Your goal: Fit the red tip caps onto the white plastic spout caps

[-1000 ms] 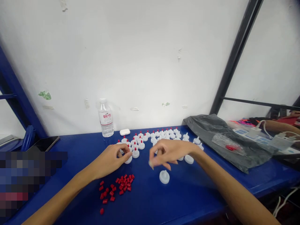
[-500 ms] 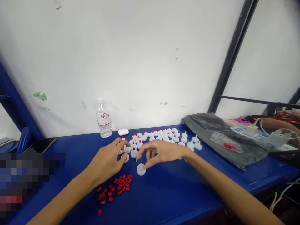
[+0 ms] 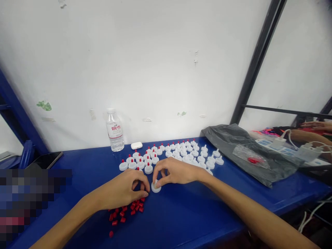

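My right hand [image 3: 173,171] pinches the nozzle of a white bottle cap [image 3: 156,188], which stands upright on the blue tabletop. Just left of it is my left hand [image 3: 129,186], thumb and fingers drawn together over the far part of a pile of small red tip caps [image 3: 122,213]. What lies between those fingertips, if anything, is hidden. Behind both hands stand many white nozzle caps. Those on the left, such as one white cap [image 3: 148,169], wear red tips; several on the right, like another white cap [image 3: 219,160], have bare nozzles.
A water bottle [image 3: 115,133] and a white case [image 3: 136,145] stand by the wall. To the right, a grey plastic bag [image 3: 223,138] carries a clear bag with red pieces [image 3: 252,160]. Beyond are a power strip [image 3: 286,152] with cables and another person's arm [image 3: 306,136].
My left hand has come away from the capped group, towards me and right, over the red caps. My right fingers have closed on the nearest white cap's nozzle.
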Tool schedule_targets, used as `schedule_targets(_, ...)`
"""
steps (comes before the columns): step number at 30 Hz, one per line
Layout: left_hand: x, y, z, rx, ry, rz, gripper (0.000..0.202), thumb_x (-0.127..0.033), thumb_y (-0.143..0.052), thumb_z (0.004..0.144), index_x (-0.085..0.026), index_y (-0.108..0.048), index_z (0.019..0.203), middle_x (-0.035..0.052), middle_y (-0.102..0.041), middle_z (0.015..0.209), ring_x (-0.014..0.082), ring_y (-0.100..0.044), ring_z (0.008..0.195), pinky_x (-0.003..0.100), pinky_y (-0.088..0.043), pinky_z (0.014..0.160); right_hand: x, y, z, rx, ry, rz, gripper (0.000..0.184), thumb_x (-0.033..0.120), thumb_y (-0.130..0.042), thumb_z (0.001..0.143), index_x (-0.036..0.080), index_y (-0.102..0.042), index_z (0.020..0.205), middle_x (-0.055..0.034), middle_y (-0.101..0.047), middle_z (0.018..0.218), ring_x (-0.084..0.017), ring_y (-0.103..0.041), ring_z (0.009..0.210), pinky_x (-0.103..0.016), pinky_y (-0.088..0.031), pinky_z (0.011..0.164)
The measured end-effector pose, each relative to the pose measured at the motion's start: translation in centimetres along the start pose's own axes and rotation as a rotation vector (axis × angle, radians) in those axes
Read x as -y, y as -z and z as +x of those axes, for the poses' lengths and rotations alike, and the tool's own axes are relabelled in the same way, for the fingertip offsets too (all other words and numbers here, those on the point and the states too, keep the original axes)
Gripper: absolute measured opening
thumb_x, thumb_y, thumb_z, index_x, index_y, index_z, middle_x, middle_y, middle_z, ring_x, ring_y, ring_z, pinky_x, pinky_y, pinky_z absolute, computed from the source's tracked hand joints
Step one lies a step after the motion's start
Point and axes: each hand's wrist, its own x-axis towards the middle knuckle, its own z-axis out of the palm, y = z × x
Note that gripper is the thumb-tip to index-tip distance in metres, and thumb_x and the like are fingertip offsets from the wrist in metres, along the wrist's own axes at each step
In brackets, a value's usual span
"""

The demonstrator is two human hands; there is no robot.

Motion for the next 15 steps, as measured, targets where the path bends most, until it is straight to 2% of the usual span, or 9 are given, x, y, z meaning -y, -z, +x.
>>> schedule_targets(3,0.0,-0.4,0.3,-0.003,0.004,-0.012,0.017,-0.039,-0.065,0.085,-0.026,-0.075,0.086,-0.0004,-0.065,0.078,0.0158,-0.055,0.069,0.025,-0.040,0.061,0.3,0.1,0.0,-0.058,0.003,-0.019,0.013,0.032,-0.072,0.087,0.020,-0.071,0.092,0.0003,-0.071,0.092,-0.012,-0.064,0.080,-0.021,-0.047,0.071)
schedule_targets(6,-0.1,-0.1,0.5,-0.061,0.008,-0.027,0.021,-0.042,-0.061,0.089,-0.025,-0.073,0.087,-0.0012,-0.064,0.074,0.0147,-0.053,0.065,0.024,-0.039,0.059,0.6,0.1,-0.1,-0.128,-0.027,-0.040,0.010,0.029,-0.067,0.090,0.019,-0.067,0.095,-0.0011,-0.072,0.095,-0.014,-0.066,0.084,-0.023,-0.048,0.074)
schedule_targets(12,-0.7,1.2,0.5,-0.272,0.052,-0.084,0.025,-0.047,-0.060,0.090,-0.025,-0.073,0.094,-0.0044,-0.062,0.069,0.0091,-0.034,0.049,0.023,-0.027,0.048,0.7,-0.3,-0.1,-0.179,-0.057,-0.157,0.014,0.031,-0.064,0.093,0.020,-0.062,0.102,0.0005,-0.068,0.083,-0.014,-0.062,0.073,-0.024,-0.044,0.067)
schedule_targets(15,-0.7,1.2,0.5,-0.323,0.019,-0.071,0.021,-0.043,-0.061,0.090,-0.026,-0.074,0.093,-0.0039,-0.063,0.071,0.0095,-0.038,0.051,0.023,-0.028,0.049,0.7,-0.6,0.1,-0.190,-0.038,-0.251,0.015,0.034,-0.064,0.093,0.020,-0.064,0.100,0.0011,-0.066,0.080,-0.014,-0.060,0.070,-0.024,-0.041,0.066)
